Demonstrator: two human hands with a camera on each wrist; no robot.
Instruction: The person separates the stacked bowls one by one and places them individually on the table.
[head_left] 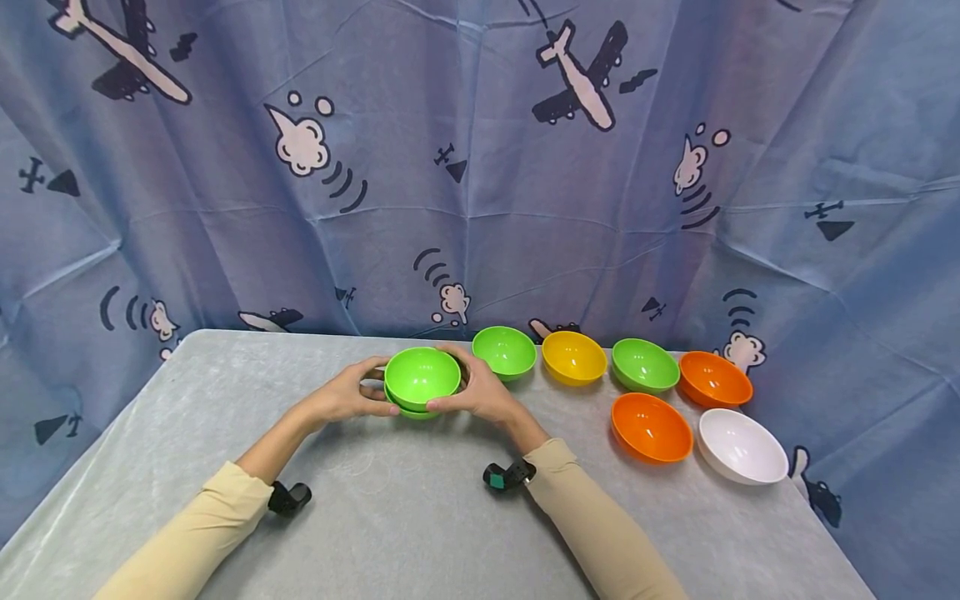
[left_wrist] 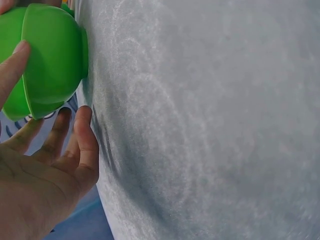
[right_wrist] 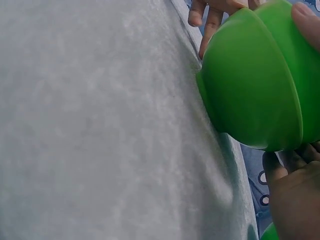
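Note:
Two green bowls are nested in front of me near the table's far edge. The upper green bowl (head_left: pixel 422 377) sits inside the lower green bowl (left_wrist: pixel 55 55), whose rim shows as a step just beneath it. My left hand (head_left: pixel 348 394) grips the pair from the left, thumb near the rim and fingers round the far side. From the right, my right hand (head_left: pixel 480 390) holds the same pair, its thumb at the front. In the right wrist view the lower bowl's foot is at or very near the cloth; I cannot tell if it touches.
Right of the hands, a back row holds a green bowl (head_left: pixel 504 352), a yellow bowl (head_left: pixel 574 358), another green bowl (head_left: pixel 645 365) and an orange bowl (head_left: pixel 715 379). Before it stand an orange bowl (head_left: pixel 652 427) and a white bowl (head_left: pixel 742 446). A patterned curtain (head_left: pixel 390 167) hangs behind the table (head_left: pixel 360 517).

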